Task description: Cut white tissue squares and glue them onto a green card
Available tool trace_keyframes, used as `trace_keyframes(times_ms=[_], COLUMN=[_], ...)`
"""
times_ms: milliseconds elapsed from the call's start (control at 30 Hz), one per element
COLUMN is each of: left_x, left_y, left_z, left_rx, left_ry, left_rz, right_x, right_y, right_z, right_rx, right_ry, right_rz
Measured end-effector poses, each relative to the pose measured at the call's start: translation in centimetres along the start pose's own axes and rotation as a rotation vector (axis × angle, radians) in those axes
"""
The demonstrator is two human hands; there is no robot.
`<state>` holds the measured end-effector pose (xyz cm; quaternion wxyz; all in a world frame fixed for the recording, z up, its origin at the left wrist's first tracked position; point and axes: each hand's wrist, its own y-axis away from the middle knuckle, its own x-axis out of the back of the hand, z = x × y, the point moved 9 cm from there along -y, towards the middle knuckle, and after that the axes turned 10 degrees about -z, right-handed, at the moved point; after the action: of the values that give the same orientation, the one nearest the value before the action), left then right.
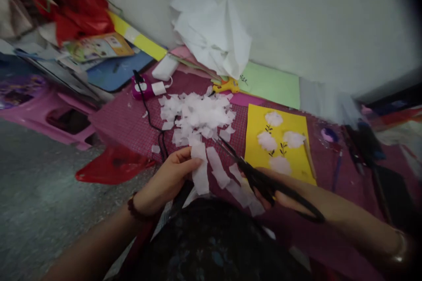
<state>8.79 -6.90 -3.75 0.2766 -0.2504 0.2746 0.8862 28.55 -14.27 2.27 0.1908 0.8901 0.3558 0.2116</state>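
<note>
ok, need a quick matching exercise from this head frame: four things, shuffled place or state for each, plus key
Things
1. paper strip
2. scissors
3. yellow sheet
4. paper scraps

Place or state
A. heaped on the purplish-red table, beyond both hands
B. held in the right hand
C. pinched between fingers and thumb of the left hand
D. bearing four pale tufts

Pairs: 1-C, 2-B, 3-D, 4-A

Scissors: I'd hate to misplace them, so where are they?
In the head view, right of centre: the right hand holds the scissors, pointed at the paper pile.
</note>
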Motion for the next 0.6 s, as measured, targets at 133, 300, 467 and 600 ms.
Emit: trace_keyframes(times_ms=[133, 300, 467, 600], left_x=[0.5, 0.8, 1.3, 1.6], left_y=[-2.2, -3.8, -4.3, -4.8], left_z=[2.4, 3.3, 3.7, 4.0], left_rx=[-0.064, 0.020, 0.137, 0.175], left_ry=[-0.025, -0.126, -0.263, -0.311], left_rz=[0.046, 0.059, 0.079, 0.077], right_x=[2.0, 4.0, 4.8, 5.1], right_y=[-0.8, -3.8, -6.9, -8.0], right_z=[-0.2, -0.7, -1.2, -1.1], right_rx=[0.014, 0.068, 0.148, 0.194], right_ry=[0.026, 0.114, 0.116, 0.022], right_rz=[-0.087, -0.189, -0.261, -0.296])
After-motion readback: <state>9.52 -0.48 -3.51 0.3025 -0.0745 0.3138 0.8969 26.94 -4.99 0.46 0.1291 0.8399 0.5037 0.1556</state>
